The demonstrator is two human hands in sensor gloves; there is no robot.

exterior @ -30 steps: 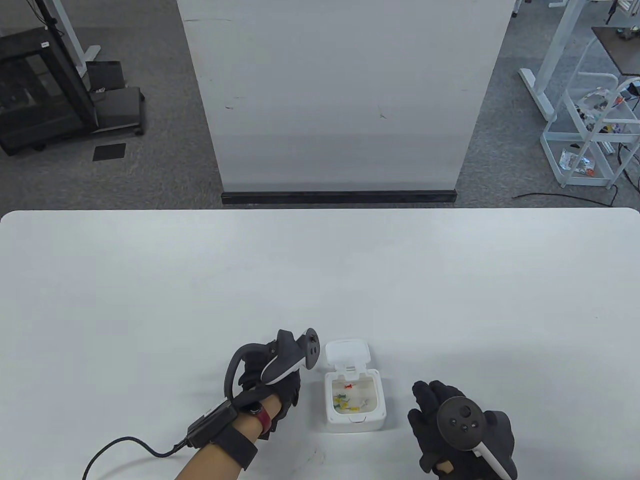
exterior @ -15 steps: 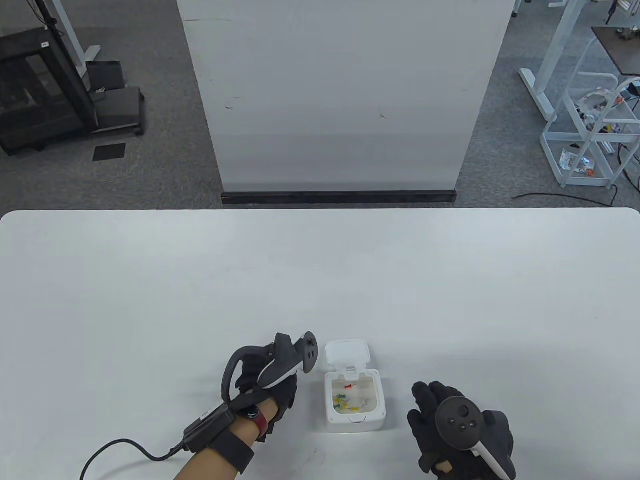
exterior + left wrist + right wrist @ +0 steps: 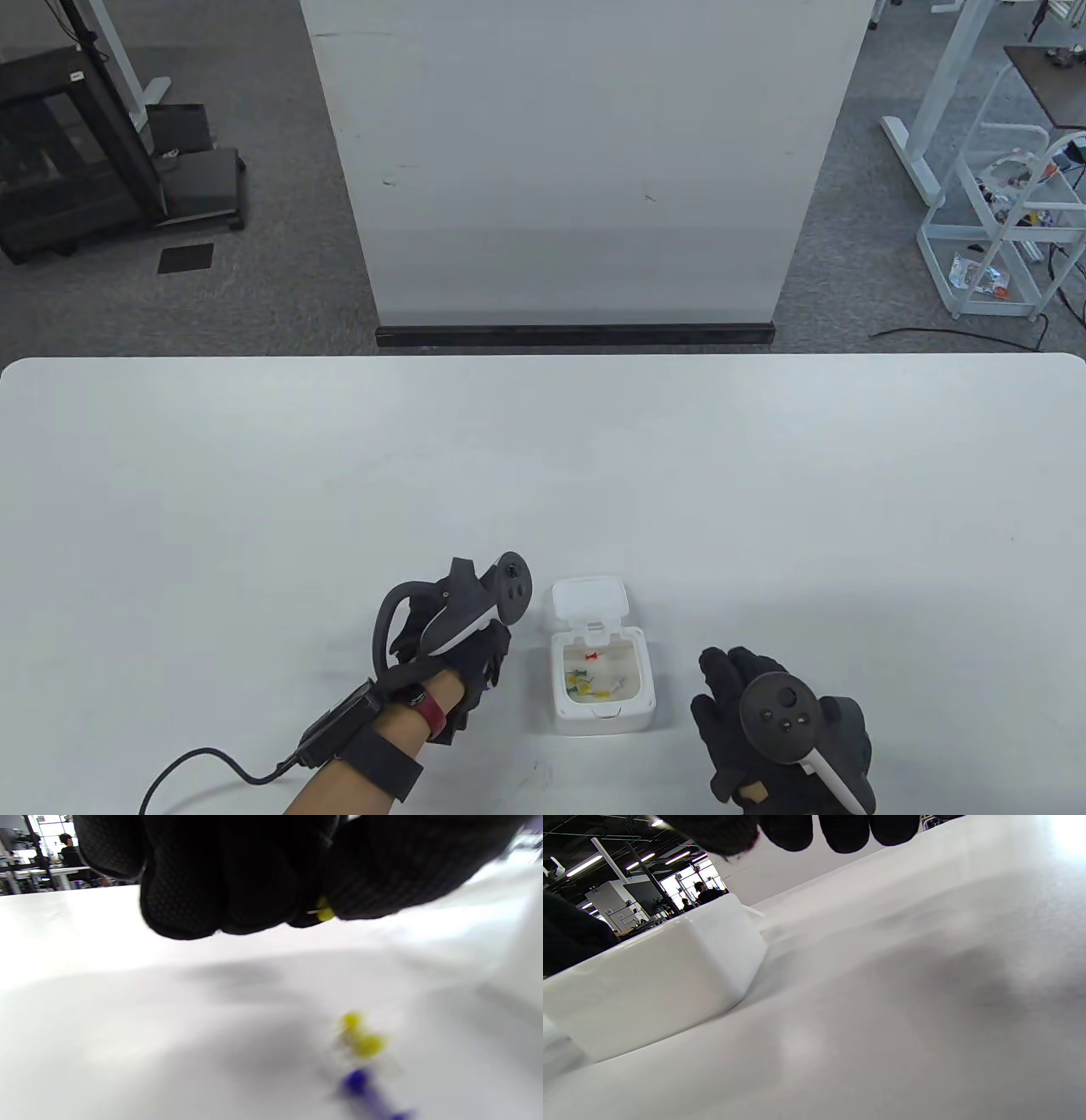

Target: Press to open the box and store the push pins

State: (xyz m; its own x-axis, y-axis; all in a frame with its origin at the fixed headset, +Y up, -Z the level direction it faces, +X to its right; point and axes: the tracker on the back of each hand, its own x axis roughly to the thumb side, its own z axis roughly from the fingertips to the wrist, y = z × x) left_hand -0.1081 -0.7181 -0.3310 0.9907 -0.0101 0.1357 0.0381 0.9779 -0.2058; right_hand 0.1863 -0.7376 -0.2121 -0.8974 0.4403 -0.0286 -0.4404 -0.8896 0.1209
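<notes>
Left hand: we see our left hand (image 3: 462, 658) above the table (image 3: 543, 475), near the front edge and a little left of centre, just left of the box. In the left wrist view its gloved fingers (image 3: 237, 878) are curled together and pinch a yellow push pin (image 3: 324, 913) between the fingertips, so we call this hand closed on that pin.

Loose pins: in the left wrist view, below the hand, a second yellow pin (image 3: 362, 1035) and a blue pin (image 3: 360, 1086) lie on the table close together; both are blurred, and we cannot tell whether they touch. They do not show in the table view, where the hand covers that spot.

Box: the white box (image 3: 602, 679) stands on the table near the front edge, about at its middle, between our two hands and apart from both. Its lid (image 3: 590, 604) is flipped up and back toward the far edge.

Pins in box: several push pins lie on the box floor, one red pin (image 3: 593, 656) toward the far side, yellow and pale ones nearer us.

Right hand: our right hand (image 3: 764, 722) rests palm down on the table right of the box, near the front edge, fingers stretched forward and holding nothing. In the right wrist view its fingertips (image 3: 793, 832) hang over the bare table beside the box wall (image 3: 653, 976).
</notes>
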